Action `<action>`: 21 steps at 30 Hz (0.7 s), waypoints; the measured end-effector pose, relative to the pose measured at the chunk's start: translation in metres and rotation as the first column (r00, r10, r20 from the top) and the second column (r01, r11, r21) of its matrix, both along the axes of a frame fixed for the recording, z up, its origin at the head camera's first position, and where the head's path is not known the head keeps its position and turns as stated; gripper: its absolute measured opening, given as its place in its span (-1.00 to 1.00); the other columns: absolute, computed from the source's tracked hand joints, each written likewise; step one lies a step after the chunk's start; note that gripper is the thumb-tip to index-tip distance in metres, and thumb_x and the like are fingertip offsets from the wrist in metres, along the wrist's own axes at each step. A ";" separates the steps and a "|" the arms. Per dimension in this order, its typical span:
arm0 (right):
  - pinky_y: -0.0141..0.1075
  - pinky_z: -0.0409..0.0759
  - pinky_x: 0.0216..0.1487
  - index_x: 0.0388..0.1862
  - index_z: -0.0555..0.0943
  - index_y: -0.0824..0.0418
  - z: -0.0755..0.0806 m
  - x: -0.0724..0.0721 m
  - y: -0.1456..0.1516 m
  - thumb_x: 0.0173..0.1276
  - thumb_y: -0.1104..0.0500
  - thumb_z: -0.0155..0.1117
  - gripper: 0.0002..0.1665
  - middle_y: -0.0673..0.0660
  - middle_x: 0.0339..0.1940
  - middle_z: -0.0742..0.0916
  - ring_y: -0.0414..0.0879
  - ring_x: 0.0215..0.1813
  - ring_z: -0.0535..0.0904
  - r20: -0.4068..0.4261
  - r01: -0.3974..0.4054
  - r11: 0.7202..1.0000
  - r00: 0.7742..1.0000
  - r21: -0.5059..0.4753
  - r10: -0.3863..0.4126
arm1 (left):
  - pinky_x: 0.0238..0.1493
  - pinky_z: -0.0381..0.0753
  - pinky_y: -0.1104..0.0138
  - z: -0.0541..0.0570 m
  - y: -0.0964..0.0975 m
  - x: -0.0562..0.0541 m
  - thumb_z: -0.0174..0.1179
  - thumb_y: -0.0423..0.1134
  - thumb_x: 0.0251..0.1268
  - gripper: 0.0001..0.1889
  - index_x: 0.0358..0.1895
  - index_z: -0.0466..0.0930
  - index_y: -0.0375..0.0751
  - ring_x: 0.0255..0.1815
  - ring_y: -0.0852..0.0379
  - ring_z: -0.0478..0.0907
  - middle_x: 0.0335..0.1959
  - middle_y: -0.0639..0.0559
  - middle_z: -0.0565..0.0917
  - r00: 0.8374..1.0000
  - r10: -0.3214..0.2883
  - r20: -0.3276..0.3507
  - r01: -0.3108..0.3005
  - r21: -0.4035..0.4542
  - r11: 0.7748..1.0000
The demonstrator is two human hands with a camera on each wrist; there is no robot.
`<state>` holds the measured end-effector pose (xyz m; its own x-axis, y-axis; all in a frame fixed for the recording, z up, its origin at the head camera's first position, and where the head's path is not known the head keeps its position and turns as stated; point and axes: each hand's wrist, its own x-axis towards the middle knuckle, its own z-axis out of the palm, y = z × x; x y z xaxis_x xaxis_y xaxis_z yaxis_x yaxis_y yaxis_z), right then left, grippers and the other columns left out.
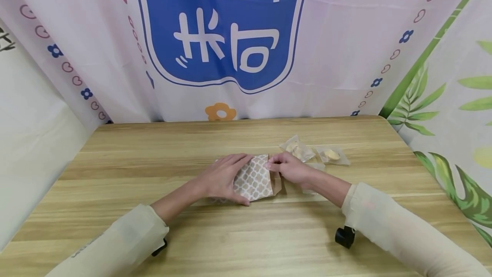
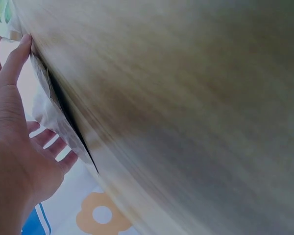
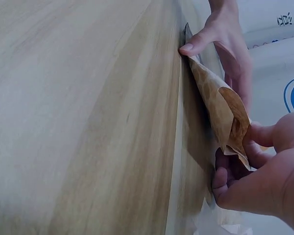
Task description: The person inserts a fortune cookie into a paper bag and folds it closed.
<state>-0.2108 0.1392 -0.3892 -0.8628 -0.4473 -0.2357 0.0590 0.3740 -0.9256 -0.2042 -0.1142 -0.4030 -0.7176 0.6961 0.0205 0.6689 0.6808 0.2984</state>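
Note:
A paper bag [image 1: 251,178] with a tan and white lattice pattern lies on the wooden table, its mouth toward the right. My left hand [image 1: 223,176] spans the bag, thumb along the near edge and fingers across toward the far edge. With thumb and fingers, my right hand [image 1: 290,168] pinches the upper layer at the mouth. The right wrist view shows the brown inside of the bag [image 3: 213,98] where the mouth gapes. In the left wrist view the bag [image 2: 51,110] appears nearly edge-on between the left thumb and fingers.
Beyond the right hand lie two small clear packets, one [image 1: 297,148] with pale pieces inside and another [image 1: 333,155] with one pale yellow piece. More clear wrapping [image 1: 317,166] shows partly under the right forearm. A printed curtain [image 1: 330,67] hangs behind the table [image 1: 153,148].

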 end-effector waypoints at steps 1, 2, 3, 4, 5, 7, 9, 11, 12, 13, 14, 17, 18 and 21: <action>-0.25 0.43 0.03 -0.15 0.64 0.39 0.000 0.000 0.000 0.62 0.28 0.07 -0.77 0.10 -0.21 0.63 -0.05 -0.05 0.46 0.006 0.002 1.000 1.000 -0.006 -0.002 | 0.53 0.30 -0.13 0.000 0.000 0.000 0.50 0.42 -0.11 0.31 0.63 0.12 -0.29 0.56 -0.22 0.25 0.57 -0.25 0.29 1.000 -0.002 -0.002 0.002 0.003 1.000; -0.25 0.44 0.01 -0.14 0.64 0.38 0.000 0.000 0.001 0.62 0.28 0.07 -0.77 0.10 -0.21 0.63 -0.06 -0.06 0.46 0.009 0.003 1.000 1.000 -0.008 -0.003 | 0.52 0.31 -0.14 0.000 0.000 0.000 0.50 0.42 -0.11 0.31 0.63 0.12 -0.29 0.56 -0.22 0.26 0.57 -0.25 0.29 1.000 -0.003 -0.005 0.003 0.006 1.000; -0.26 0.45 -0.01 -0.12 0.64 0.38 0.000 -0.001 0.001 0.62 0.28 0.07 -0.77 0.10 -0.20 0.63 -0.07 -0.08 0.46 0.006 0.005 1.000 1.000 -0.008 -0.005 | 0.52 0.31 -0.14 0.000 0.000 0.000 0.50 0.42 -0.11 0.31 0.63 0.12 -0.29 0.56 -0.23 0.26 0.57 -0.26 0.29 1.000 -0.004 -0.008 0.004 0.009 1.000; -0.27 0.46 -0.03 -0.10 0.65 0.39 0.000 -0.001 0.001 0.61 0.28 0.07 -0.78 0.09 -0.18 0.64 -0.08 -0.09 0.46 0.001 0.007 1.000 1.000 -0.009 -0.007 | 0.52 0.31 -0.14 0.000 0.000 0.000 0.50 0.42 -0.11 0.31 0.63 0.12 -0.30 0.56 -0.23 0.26 0.57 -0.27 0.29 1.000 -0.005 -0.009 0.005 0.011 1.000; -0.29 0.47 -0.05 -0.09 0.65 0.39 0.000 -0.001 0.002 0.60 0.30 0.08 -0.78 0.09 -0.17 0.65 -0.09 -0.10 0.46 -0.005 0.008 1.000 1.000 -0.008 -0.008 | 0.52 0.31 -0.15 0.000 -0.001 0.000 0.51 0.41 -0.12 0.31 0.63 0.12 -0.30 0.55 -0.24 0.26 0.57 -0.27 0.29 1.000 -0.005 -0.010 0.006 0.013 1.000; -0.31 0.50 -0.11 -0.06 0.66 0.39 -0.001 -0.002 0.003 0.54 0.34 0.13 -0.81 0.10 -0.15 0.66 -0.11 -0.14 0.48 -0.044 -0.003 1.000 0.999 0.003 0.003 | 0.52 0.31 -0.15 0.001 -0.001 0.000 0.50 0.42 -0.12 0.32 0.63 0.12 -0.30 0.56 -0.24 0.26 0.57 -0.28 0.29 1.000 -0.005 -0.010 0.005 0.014 1.000; -0.34 0.51 -0.12 -0.05 0.67 0.40 -0.002 -0.002 0.005 0.45 0.38 0.21 -0.82 0.11 -0.14 0.68 -0.12 -0.16 0.49 -0.116 -0.037 0.999 0.992 0.033 0.040 | 0.52 0.30 -0.15 0.001 -0.002 0.000 0.51 0.42 -0.13 0.33 0.63 0.11 -0.31 0.56 -0.25 0.25 0.57 -0.29 0.28 1.000 -0.003 -0.010 0.003 0.017 1.000; -0.36 0.51 -0.15 -0.04 0.68 0.41 -0.004 -0.001 0.007 0.35 0.41 0.30 -0.79 0.14 -0.20 0.68 -0.12 -0.21 0.49 -0.182 -0.082 0.995 0.979 0.055 0.091 | 0.52 0.30 -0.15 0.001 -0.002 0.000 0.51 0.42 -0.13 0.34 0.63 0.11 -0.31 0.56 -0.25 0.25 0.57 -0.29 0.28 1.000 -0.002 -0.012 0.003 0.020 1.000; -0.37 0.51 -0.16 -0.03 0.69 0.41 -0.005 -0.001 0.007 0.30 0.42 0.36 -0.75 0.15 -0.21 0.68 -0.12 -0.22 0.49 -0.218 -0.105 0.993 0.969 0.062 0.116 | 0.52 0.29 -0.15 0.001 -0.003 0.000 0.51 0.43 -0.14 0.34 0.63 0.11 -0.32 0.56 -0.26 0.25 0.57 -0.30 0.28 1.000 -0.003 -0.014 0.004 0.021 1.000; -0.37 0.51 -0.17 -0.03 0.68 0.42 -0.006 -0.001 0.008 0.27 0.42 0.40 -0.72 0.15 -0.21 0.69 -0.12 -0.23 0.49 -0.253 -0.129 0.990 0.957 0.063 0.141 | 0.52 0.29 -0.15 0.001 -0.003 -0.001 0.51 0.43 -0.14 0.34 0.63 0.11 -0.33 0.56 -0.26 0.25 0.57 -0.31 0.28 1.000 -0.004 -0.017 0.005 0.023 1.000; -0.37 0.51 -0.16 -0.02 0.68 0.42 -0.007 0.000 0.008 0.24 0.43 0.43 -0.69 0.15 -0.22 0.70 -0.12 -0.23 0.51 -0.274 -0.146 0.987 0.949 0.061 0.157 | 0.52 0.29 -0.15 0.001 -0.003 -0.001 0.51 0.43 -0.14 0.34 0.63 0.11 -0.33 0.56 -0.26 0.25 0.57 -0.31 0.28 1.000 -0.006 -0.020 0.006 0.025 1.000; -0.36 0.55 -0.17 0.02 0.67 0.44 -0.009 0.001 0.008 0.17 0.44 0.50 -0.59 0.16 -0.22 0.72 -0.12 -0.25 0.55 -0.308 -0.176 0.984 0.934 0.040 0.180 | 0.52 0.29 -0.16 -0.001 -0.004 -0.002 0.50 0.43 -0.14 0.34 0.62 0.12 -0.35 0.55 -0.27 0.26 0.57 -0.33 0.28 0.999 -0.009 -0.030 0.010 0.029 1.000; -0.36 0.56 -0.18 0.04 0.66 0.44 -0.010 0.001 0.008 0.16 0.44 0.50 -0.57 0.16 -0.22 0.72 -0.12 -0.24 0.55 -0.315 -0.178 0.983 0.932 0.035 0.180 | 0.51 0.29 -0.16 -0.001 -0.004 -0.002 0.50 0.43 -0.15 0.34 0.62 0.12 -0.35 0.55 -0.27 0.26 0.57 -0.33 0.28 0.999 -0.010 -0.033 0.011 0.031 0.999; -0.34 0.58 -0.15 0.10 0.64 0.43 -0.011 0.002 0.009 0.13 0.43 0.52 -0.49 0.16 -0.22 0.73 -0.10 -0.23 0.57 -0.320 -0.171 0.985 0.932 0.029 0.171 | 0.51 0.28 -0.17 -0.002 -0.005 -0.003 0.51 0.43 -0.15 0.35 0.62 0.12 -0.35 0.55 -0.28 0.26 0.57 -0.33 0.28 0.999 -0.009 -0.040 0.011 0.035 0.999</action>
<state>-0.2085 0.1480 -0.3999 -0.8030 -0.5946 0.0397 -0.3049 0.3528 -0.8846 -0.2068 -0.1188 -0.4052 -0.7088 0.7016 0.0737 0.6874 0.6635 0.2953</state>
